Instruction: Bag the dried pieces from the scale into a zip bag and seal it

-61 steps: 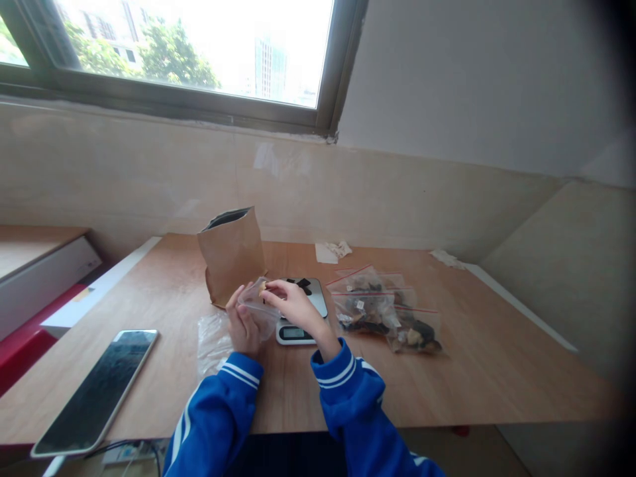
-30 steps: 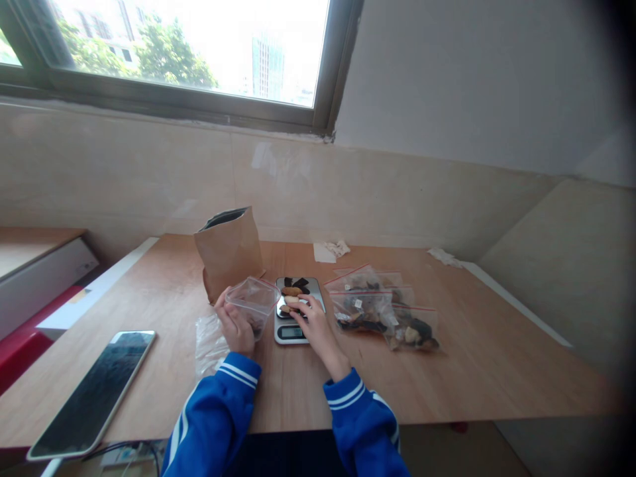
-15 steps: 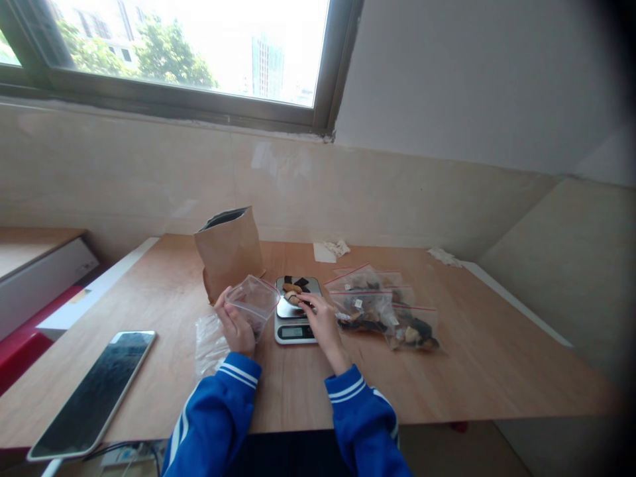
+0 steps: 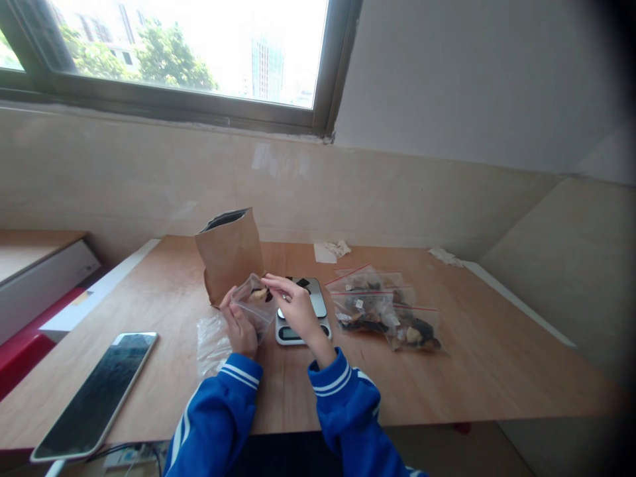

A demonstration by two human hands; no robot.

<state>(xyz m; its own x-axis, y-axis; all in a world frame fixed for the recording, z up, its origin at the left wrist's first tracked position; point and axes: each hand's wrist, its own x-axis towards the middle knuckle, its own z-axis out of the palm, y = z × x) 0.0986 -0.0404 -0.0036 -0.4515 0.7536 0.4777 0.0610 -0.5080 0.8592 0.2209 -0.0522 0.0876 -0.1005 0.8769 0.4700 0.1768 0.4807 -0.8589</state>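
Note:
My left hand [image 4: 240, 326] grips a clear zip bag [image 4: 256, 311] by its side, its mouth held open and tilted toward the scale. At that mouth is my right hand [image 4: 294, 306], its fingers pinched on several brown and dark dried pieces [image 4: 259, 293]. What the pieces are exactly, I cannot make out. Under my right forearm and hand stands a white kitchen scale [image 4: 318, 306] with a steel top and a small display. A flat black piece [image 4: 303, 283] lies on its plate; my right hand hides part of the plate.
Behind my left hand stands an open brown paper bag [image 4: 231, 255]. Clear plastic bags [image 4: 211, 346] lie to its front. Several filled zip bags [image 4: 382, 308] with red seals are piled right of the scale. A phone [image 4: 97, 394] lies at left, crumpled tissue [image 4: 338, 249] at the back.
My right hand has moved left from the scale plate to the bag's mouth, carrying the brown pieces along. Fewer pieces show on the plate. My left hand has stayed nearly in place.

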